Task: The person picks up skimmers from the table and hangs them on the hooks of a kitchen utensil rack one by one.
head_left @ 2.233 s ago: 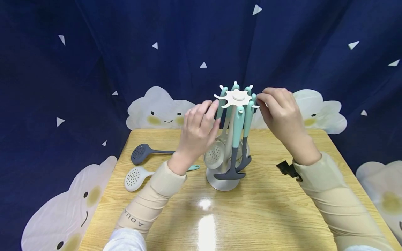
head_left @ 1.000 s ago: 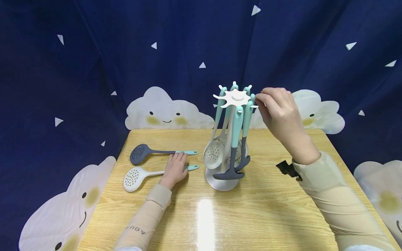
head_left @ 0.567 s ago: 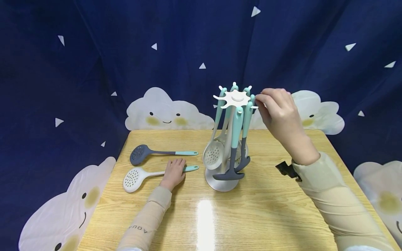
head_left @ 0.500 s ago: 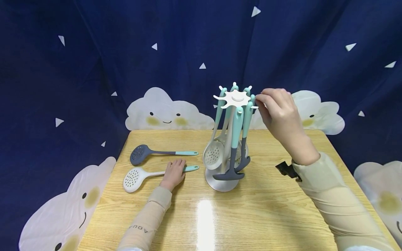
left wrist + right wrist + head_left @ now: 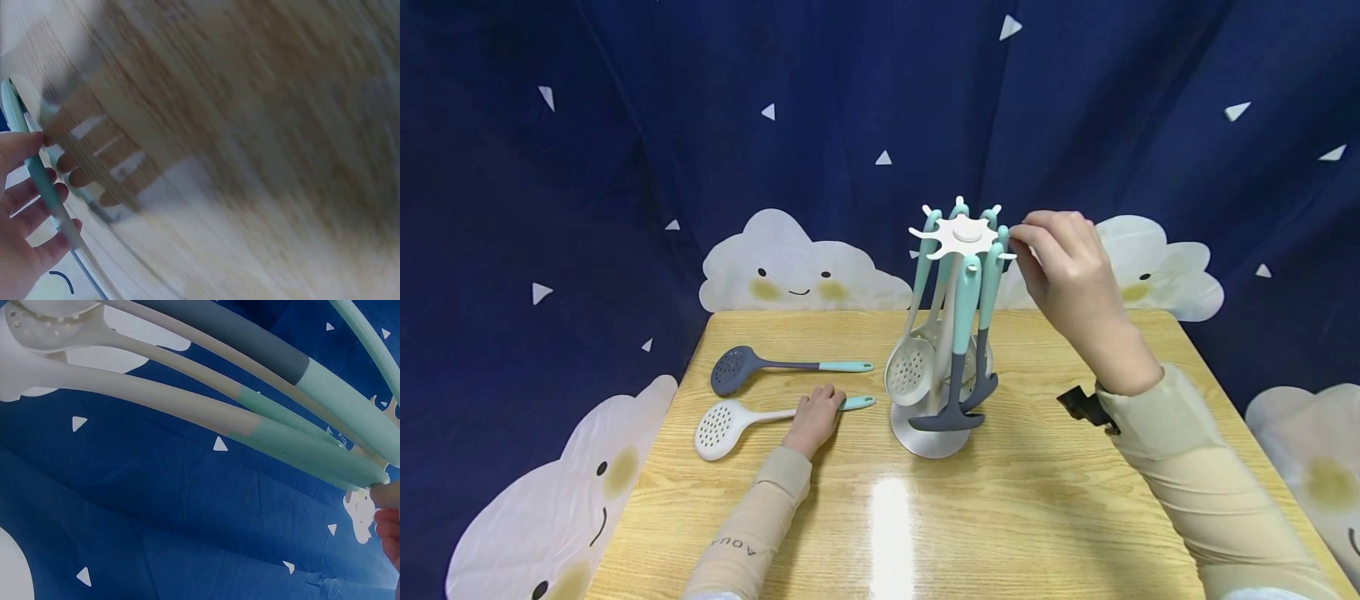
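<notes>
My left hand (image 5: 815,419) grips the white skimmer (image 5: 717,429) lying on the table, its fingers round the neck and teal handle. The left wrist view shows thumb and fingers on either side of that teal handle (image 5: 44,181). My right hand (image 5: 1067,271) is raised beside the top of the white utensil rack (image 5: 958,236). Thumb and finger pinch the handle end of a hanging pale utensil (image 5: 187,411) with a teal handle, as the right wrist view shows. Its head is partly out of frame there.
A navy skimmer (image 5: 732,370) with a teal handle lies behind the white one. On the rack hang several utensils, among them a pale perforated spoon (image 5: 910,372) and a navy tool with a broad lower edge (image 5: 951,418). The rack's round base (image 5: 931,446) stands on the wooden table (image 5: 1000,517).
My left hand has come down from the rack's left side to the white skimmer, taken hold of it and drawn slightly back along its handle. My right hand stays at the rack top.
</notes>
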{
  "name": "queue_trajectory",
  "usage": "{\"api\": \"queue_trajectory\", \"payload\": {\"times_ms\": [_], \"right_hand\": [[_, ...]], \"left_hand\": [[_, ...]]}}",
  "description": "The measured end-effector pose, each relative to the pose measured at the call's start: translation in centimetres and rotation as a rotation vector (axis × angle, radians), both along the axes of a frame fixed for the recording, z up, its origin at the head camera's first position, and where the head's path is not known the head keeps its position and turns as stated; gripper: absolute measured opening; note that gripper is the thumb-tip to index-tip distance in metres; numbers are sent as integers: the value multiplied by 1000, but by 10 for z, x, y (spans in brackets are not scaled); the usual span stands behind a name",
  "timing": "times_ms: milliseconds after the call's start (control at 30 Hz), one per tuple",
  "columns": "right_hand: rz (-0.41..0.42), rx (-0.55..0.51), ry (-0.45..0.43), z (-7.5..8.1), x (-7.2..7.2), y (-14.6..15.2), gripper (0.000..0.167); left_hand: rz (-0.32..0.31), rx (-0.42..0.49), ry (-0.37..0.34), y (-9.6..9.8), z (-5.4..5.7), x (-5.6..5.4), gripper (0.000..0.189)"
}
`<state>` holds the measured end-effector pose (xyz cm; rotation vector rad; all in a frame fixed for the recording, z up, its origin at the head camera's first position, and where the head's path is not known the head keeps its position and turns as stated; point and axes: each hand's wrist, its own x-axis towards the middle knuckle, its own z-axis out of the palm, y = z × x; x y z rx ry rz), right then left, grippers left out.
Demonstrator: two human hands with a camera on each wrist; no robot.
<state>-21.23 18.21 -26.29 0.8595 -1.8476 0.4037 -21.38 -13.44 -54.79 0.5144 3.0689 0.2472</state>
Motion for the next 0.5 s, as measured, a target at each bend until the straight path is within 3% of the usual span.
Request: {"api": "queue_trajectory", "payload": {"times_ms": [333,500], "right_hand": [[-3,3,-7,0,1,0,13],[-5,3,-2,0,1,-1,12]], "left_hand": [[10,-22,-48,2,0,0,27],[6,-32,-36,1,-3,-1,27]]}}
